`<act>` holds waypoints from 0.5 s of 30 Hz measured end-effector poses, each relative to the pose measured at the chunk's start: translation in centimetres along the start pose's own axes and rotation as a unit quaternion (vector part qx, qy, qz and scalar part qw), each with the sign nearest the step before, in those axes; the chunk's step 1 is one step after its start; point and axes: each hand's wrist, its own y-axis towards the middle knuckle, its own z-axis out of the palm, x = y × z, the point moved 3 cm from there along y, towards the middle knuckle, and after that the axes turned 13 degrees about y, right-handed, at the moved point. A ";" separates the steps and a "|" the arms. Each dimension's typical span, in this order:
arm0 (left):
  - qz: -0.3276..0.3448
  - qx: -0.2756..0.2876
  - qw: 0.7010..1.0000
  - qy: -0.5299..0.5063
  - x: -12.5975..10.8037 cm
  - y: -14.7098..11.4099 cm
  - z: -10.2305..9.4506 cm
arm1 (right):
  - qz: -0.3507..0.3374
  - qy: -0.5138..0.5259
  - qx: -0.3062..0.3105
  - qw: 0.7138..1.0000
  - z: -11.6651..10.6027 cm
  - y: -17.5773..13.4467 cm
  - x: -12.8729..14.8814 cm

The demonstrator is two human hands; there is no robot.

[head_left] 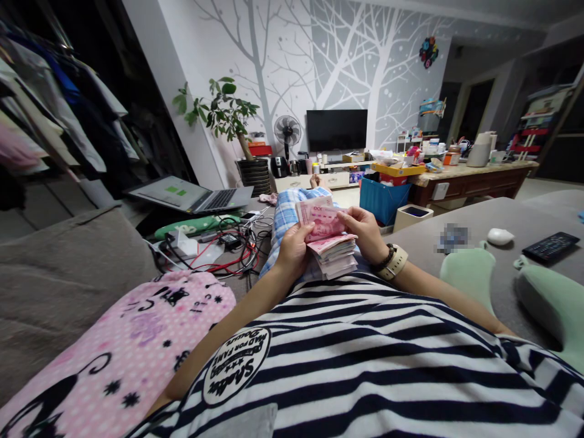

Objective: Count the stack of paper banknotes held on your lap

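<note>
Red banknotes (pixel 325 220) are held up in front of me between both hands. My left hand (pixel 294 246) is closed on their left side, the thumb pressed on the front. At their right edge, my right hand (pixel 364 230) pinches the notes between thumb and fingers. Just below, a thick stack of banknotes (pixel 335 255) rests on my lap against the striped shirt (pixel 365 340). Its top note is red and the edges beneath look pale. How many notes I hold is not clear.
On my left lie tangled cables (pixel 249 246), an open laptop (pixel 196 194) and a pink blanket (pixel 182 322). To the right on the sofa are a remote control (pixel 550 248), a white case (pixel 500 236) and a green neck pillow (pixel 469 271). A cluttered table (pixel 483 176) stands beyond.
</note>
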 end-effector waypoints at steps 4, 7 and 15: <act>-0.005 -0.014 1.000 -0.024 0.3 0.6 -0.2 | -0.006 -0.003 0.003 1.000 0.1 0.0 0.1; -0.008 -0.012 0.999 -0.036 0.7 1.0 -0.5 | -0.014 -0.016 0.006 1.000 0.1 0.1 0.2; -0.017 -0.006 0.998 -0.056 1.3 1.7 -0.8 | -0.016 -0.013 0.020 1.000 -0.1 0.1 0.0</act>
